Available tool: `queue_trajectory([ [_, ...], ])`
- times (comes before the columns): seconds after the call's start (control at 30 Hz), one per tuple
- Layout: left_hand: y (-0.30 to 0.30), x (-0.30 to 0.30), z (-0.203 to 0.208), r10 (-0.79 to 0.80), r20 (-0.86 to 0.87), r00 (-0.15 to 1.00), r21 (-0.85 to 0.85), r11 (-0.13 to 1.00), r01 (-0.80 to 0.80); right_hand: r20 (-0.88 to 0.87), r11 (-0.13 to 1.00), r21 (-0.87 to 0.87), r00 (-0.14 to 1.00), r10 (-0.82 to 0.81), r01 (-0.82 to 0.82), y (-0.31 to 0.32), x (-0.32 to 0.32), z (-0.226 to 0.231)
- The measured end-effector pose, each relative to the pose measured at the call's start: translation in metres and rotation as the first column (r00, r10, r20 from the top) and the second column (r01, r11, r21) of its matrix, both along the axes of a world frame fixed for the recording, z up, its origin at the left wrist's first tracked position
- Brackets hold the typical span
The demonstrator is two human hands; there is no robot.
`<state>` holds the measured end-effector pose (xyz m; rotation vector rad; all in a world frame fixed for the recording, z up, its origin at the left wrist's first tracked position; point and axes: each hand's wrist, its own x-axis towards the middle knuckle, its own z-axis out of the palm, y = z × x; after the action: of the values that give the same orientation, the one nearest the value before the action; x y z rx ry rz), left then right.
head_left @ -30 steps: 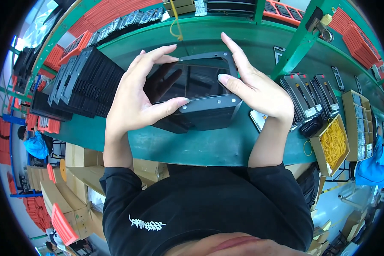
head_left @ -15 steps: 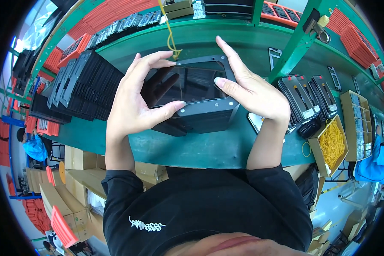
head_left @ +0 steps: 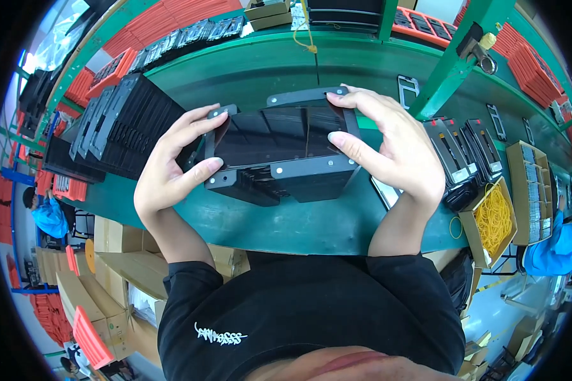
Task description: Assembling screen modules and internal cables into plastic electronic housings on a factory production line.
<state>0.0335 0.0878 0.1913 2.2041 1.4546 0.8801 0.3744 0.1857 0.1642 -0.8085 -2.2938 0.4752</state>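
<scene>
In front of my chest stand black fixture plates with a glossy dark panel (head_left: 279, 130) across the top and small silver dots at the corners. They form a left stack (head_left: 248, 190) and a right stack (head_left: 318, 179), partly offset from each other. My left hand (head_left: 165, 159) grips the left end, fingers at the far corner and thumb at the near corner. My right hand (head_left: 394, 143) holds the right end, fingertips on the far edge and thumb on the panel near the front. The fixtures' undersides are hidden.
More black plates (head_left: 124, 127) stand in a row at left on the green bench (head_left: 248, 228). To the right are several flat dark parts (head_left: 454, 152), a carton of yellow rubber bands (head_left: 492, 216) and a divided carton (head_left: 531, 190). A yellow cord (head_left: 308, 47) hangs at the back.
My left hand has moved left and its grip has shifted from the middle of the black fixture to its left end. The two stacks now look more spread out. The right hand stays at its end.
</scene>
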Motion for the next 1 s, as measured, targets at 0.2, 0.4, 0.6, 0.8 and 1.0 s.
queue_trajectory([
  [0.2, 0.002, 0.000, -0.013, 0.029, 0.187, 0.982, -0.151, 0.989, 0.000, -0.079, 0.997, -0.078, 0.997, -0.024, 0.018, -0.002, -0.005, -0.003],
  [0.4, 0.019, 0.029, -0.082, -0.004, 0.742, 0.670, -0.023, 0.999, 0.031, -0.083, 0.974, -0.172, 0.987, 0.138, -0.151, 0.014, -0.005, -0.006],
  [0.6, 0.015, 0.052, -0.084, 0.024, 0.943, 0.331, -0.007, 0.999, -0.054, -0.486, 0.743, -0.576, 0.873, 0.025, -0.342, 0.085, -0.051, -0.061],
  [0.8, 0.002, 0.051, -0.082, 0.069, 0.825, 0.560, 0.013, 0.990, -0.141, -0.865, 0.140, -0.486, 0.453, -0.215, -0.863, 0.074, -0.099, -0.088],
  [1.0, -0.005, 0.055, -0.091, 0.084, 0.826, 0.557, 0.048, 0.975, -0.218, -0.794, 0.315, -0.598, 0.598, -0.108, -0.737, 0.078, -0.090, -0.079],
])
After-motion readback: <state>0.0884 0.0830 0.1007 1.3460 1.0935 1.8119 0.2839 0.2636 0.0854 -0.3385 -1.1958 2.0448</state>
